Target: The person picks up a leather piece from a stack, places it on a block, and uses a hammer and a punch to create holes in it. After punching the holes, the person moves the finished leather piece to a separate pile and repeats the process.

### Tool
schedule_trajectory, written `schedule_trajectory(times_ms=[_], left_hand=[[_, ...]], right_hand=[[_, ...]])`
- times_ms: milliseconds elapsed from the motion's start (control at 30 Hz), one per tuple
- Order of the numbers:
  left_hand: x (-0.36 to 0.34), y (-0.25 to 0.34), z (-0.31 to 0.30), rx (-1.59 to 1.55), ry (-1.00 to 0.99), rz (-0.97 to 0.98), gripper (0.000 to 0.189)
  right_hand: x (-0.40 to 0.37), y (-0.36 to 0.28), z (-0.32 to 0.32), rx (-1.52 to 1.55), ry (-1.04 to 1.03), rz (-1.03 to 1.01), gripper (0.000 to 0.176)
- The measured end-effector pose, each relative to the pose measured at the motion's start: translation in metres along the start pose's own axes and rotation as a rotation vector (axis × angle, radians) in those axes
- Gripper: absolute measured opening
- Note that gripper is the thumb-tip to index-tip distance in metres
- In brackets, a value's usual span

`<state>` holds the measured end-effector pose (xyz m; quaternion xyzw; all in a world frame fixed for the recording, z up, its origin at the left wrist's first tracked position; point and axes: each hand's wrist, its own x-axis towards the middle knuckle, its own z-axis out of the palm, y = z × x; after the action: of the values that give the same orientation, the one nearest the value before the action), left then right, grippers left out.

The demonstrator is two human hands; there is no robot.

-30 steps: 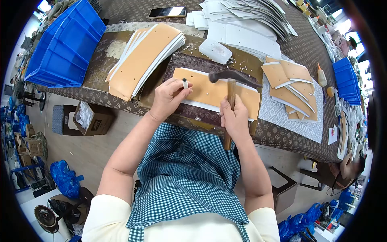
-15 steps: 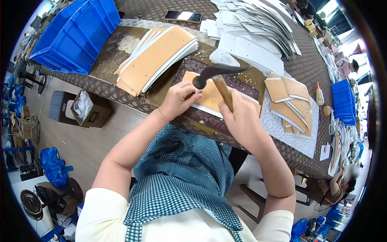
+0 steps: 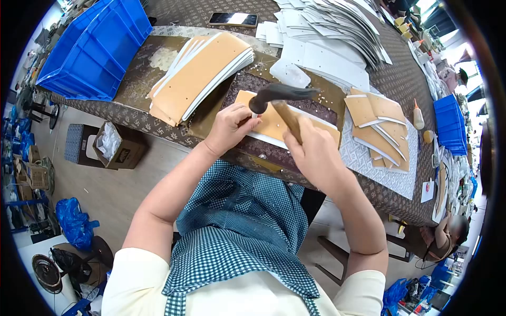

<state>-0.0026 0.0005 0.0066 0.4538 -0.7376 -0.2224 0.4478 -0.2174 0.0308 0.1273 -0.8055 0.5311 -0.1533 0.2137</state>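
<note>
My right hand (image 3: 316,155) is closed around the wooden handle of a hammer (image 3: 285,94) with a dark, curved head. The round striking face of the hammer is right at the top of a short, pale hole punch (image 3: 255,115), which my left hand (image 3: 231,128) pinches between thumb and fingers. Beneath both lies a tan panel with white edges (image 3: 271,128), on a dark, speckled board (image 3: 321,108). Part of the panel is hidden by my hands and the hammer. Small white bits lie scattered over the board.
A stack of tan panels (image 3: 203,73) is to the left, beside a blue crate (image 3: 97,50). White sheets (image 3: 327,66) pile up at the back near a phone (image 3: 233,19). More tan pieces (image 3: 377,124) lie on patterned paper at right, near a glue bottle (image 3: 418,117).
The whole view has shifted slightly. My left hand still pinches the punch, and the hammer head remains at its top with only a small change in position.
</note>
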Motion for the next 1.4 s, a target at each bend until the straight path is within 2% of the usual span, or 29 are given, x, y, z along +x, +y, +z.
schedule_trajectory(times_ms=[67,100,167,200,300,400,467,500,567,600,700,867,900,1067,1400], left_hand=[[0.002,0.000,-0.001,0.039,-0.010,-0.002,0.013],[0.002,-0.004,0.001,0.010,-0.003,0.024,0.014],[0.001,-0.005,0.001,-0.047,-0.023,0.007,0.015],[0.001,-0.002,-0.001,-0.057,-0.027,0.020,0.015],[0.005,0.013,-0.004,-0.148,-0.037,-0.097,0.015],[-0.001,-0.008,0.002,-0.164,-0.043,-0.113,0.015],[-0.003,-0.013,0.004,-0.172,-0.048,-0.155,0.014],[-0.002,-0.008,0.007,-0.345,0.005,-0.210,0.010],[0.001,0.002,0.000,-0.384,0.072,-0.385,0.010],[0.004,0.001,-0.001,-0.368,0.113,-0.414,0.012],[0.012,0.009,0.012,-0.499,0.168,-0.381,0.007],[0.045,0.034,0.065,-0.369,-0.128,-0.352,0.019],[0.051,0.036,0.082,-0.411,-0.136,-0.264,0.017],[0.075,0.051,0.136,-0.367,-0.245,-0.140,0.016],[0.079,0.047,0.148,-0.300,-0.247,-0.078,0.016]], right_hand=[[-0.012,0.008,-0.005,0.230,0.045,0.081,0.019],[-0.018,0.006,-0.010,0.302,0.023,0.183,0.021],[-0.030,0.017,-0.002,0.587,0.127,0.401,0.020],[-0.036,0.027,0.005,0.796,0.219,0.412,0.020],[-0.048,0.059,0.030,0.891,0.576,0.449,0.022],[-0.057,0.079,0.048,0.880,0.752,0.552,0.025],[-0.064,0.085,0.064,0.887,0.765,0.572,0.026],[-0.066,0.085,0.072,0.872,0.755,0.571,0.027],[-0.066,0.087,0.075,0.894,0.779,0.565,0.027],[-0.066,0.087,0.075,0.904,0.795,0.565,0.028],[-0.068,0.089,0.079,0.983,0.839,0.540,0.028],[-0.068,0.086,0.081,1.001,0.907,0.566,0.025],[-0.068,0.087,0.080,0.992,0.901,0.573,0.025],[-0.068,0.083,0.072,0.971,0.872,0.616,0.022],[-0.068,0.084,0.073,1.013,0.889,0.629,0.021]])
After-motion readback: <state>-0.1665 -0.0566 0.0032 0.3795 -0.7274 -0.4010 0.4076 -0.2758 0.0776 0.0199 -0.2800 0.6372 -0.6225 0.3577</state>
